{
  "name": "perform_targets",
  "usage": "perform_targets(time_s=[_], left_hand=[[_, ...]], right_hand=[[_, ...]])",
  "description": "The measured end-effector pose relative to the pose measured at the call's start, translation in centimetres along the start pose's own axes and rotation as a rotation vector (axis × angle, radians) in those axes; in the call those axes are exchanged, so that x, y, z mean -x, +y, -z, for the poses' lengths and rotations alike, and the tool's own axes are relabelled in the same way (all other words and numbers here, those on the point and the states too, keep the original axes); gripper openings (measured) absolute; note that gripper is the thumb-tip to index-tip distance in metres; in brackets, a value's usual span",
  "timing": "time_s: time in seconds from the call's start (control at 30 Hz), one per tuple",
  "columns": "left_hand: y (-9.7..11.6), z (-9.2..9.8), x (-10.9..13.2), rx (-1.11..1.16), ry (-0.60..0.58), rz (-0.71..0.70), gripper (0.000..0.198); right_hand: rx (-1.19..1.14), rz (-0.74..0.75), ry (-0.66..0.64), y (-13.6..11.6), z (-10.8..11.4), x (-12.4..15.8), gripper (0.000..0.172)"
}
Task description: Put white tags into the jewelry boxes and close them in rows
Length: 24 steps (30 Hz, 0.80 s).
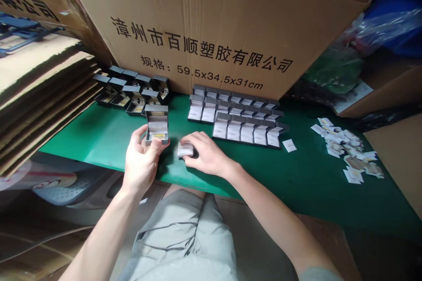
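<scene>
Green tabletop [99, 136] under a huge cardboard carton [211, 22]; left hand [140, 162] wraps an open grey jewelry box [157, 125] held just above the near edge; right hand [206, 153] pinches a white insert pad [184, 149] resting on the table; rows of open boxes [244, 118] behind.

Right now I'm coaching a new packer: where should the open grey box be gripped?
Take the open grey box by its base, from the left and below, as the left hand does. Its lid stands upright at the back, so holding the base keeps the inside facing up.
</scene>
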<state>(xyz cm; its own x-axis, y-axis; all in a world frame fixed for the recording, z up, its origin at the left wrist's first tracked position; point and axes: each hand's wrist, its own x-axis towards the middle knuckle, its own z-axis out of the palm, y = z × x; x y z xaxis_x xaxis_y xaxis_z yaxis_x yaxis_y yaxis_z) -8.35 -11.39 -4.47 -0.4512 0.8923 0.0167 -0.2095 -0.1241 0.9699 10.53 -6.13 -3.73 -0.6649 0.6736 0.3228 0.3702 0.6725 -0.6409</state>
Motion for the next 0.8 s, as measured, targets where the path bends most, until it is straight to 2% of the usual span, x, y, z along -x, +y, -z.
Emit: perform_targets(time_s=[0.07, 0.13, 0.23, 0.3, 0.4, 0.53, 0.8], left_hand=[[-0.2, 0.1, -0.1, 0.001, 0.005, 0.003, 0.071], [-0.4, 0.1, -0.1, -0.014, -0.016, -0.005, 0.071], [-0.6, 0.1, 0.0, -0.098, -0.074, -0.072, 0.067], [-0.5, 0.0, 0.2, -0.185, -0.107, -0.124, 0.067], [-0.1, -0.2, 0.6, -0.289, -0.121, -0.134, 0.070], [0.3, -0.4, 0.9, -0.302, -0.131, -0.117, 0.070], [0.6, -0.6, 1.1, -0.284, -0.189, -0.104, 0.070]], right_hand=[[0.009, -0.008, 0.047, 0.1, 0.1, -0.1, 0.026], [0.014, 0.015, 0.148, 0.1, 0.2, -0.2, 0.024], [0.022, 0.104, 0.337, -0.1, 0.3, -0.3, 0.020], [0.038, 0.158, 0.406, -0.4, 0.4, -0.3, 0.017], [0.059, 0.220, 0.425, -0.6, 0.2, -0.3, 0.017], [0.077, 0.254, 0.437, -0.7, -0.3, -0.2, 0.018], [0.023, 0.127, 0.365, -0.8, -0.8, 0.2, 0.021]])
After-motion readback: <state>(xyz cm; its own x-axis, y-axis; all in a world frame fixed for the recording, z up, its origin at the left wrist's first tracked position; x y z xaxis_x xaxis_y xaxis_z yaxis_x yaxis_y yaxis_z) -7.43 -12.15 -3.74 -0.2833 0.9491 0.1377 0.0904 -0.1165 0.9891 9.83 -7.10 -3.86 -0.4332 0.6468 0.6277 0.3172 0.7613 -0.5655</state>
